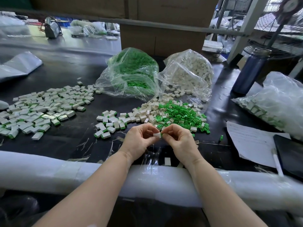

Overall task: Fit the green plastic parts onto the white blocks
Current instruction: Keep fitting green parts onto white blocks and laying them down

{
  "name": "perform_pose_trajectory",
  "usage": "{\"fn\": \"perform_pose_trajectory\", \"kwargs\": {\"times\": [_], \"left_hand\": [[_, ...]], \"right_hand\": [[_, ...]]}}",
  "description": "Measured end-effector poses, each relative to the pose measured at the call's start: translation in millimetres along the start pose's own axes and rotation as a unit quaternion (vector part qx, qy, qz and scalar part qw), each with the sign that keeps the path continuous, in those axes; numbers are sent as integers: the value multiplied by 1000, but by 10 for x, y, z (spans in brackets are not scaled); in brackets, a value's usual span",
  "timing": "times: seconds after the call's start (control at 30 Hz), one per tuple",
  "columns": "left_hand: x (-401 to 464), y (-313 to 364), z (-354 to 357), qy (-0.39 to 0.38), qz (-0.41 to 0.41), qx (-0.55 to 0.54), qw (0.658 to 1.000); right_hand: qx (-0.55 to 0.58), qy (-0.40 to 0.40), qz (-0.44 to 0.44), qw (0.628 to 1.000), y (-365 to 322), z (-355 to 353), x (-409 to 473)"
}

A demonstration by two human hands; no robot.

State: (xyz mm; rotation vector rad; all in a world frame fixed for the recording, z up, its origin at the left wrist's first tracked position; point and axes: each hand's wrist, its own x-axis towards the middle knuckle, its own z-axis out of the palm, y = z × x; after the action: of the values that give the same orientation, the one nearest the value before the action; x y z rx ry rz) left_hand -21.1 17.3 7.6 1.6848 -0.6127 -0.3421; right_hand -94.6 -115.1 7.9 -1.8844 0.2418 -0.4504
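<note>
While the left hand (140, 139) pinches a white block (157, 134), the right hand (177, 139) pinches a green part (161, 134) against its end, just in front of the loose green pile (180, 114). Pressing squarely should seat it without jamming.

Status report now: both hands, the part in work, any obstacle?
Left hand pinches small white plastic block. Right hand presses small green plastic part onto its end. Nothing blocks them.
</note>
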Motion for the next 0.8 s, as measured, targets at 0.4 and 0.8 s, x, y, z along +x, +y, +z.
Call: {"fn": "perform_pose_trajectory", "kwargs": {"times": [0.4, 0.8], "left_hand": [[2, 20, 35, -22, -5, 54, 998], [-23, 32, 56, -17, 19, 90, 996]], "right_hand": [[8, -18, 19, 1000, -4, -23, 0], [37, -18, 29, 999, 13, -28, 20]]}}
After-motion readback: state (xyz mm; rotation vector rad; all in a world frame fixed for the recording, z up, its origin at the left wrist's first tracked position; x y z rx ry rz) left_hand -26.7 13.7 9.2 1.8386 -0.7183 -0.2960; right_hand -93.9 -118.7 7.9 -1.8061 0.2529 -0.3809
